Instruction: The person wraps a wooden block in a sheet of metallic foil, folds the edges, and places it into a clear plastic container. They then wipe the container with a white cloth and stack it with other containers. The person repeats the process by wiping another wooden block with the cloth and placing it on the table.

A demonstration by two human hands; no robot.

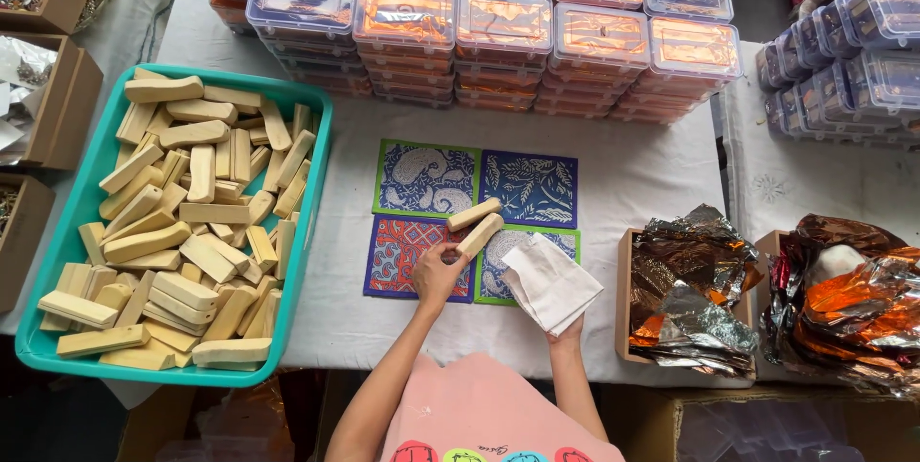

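Teal tray [316, 136] at frame left brims with pale wooden blocks [172, 242].
Left hand [436, 275] pinches one block [479, 235]; right hand [565, 333] grips white paper [548, 282]; bare cloth [652, 165] lies center-right.

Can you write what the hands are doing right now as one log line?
left hand: holds wooden block over patterned cloths | right hand: holds white cloth | second wooden block: beside first | teal tray: full of blocks

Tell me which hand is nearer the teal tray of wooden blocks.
Left. The left hand rests on the patterned cloths, just right of the teal tray. The right hand holds a white cloth farther right.
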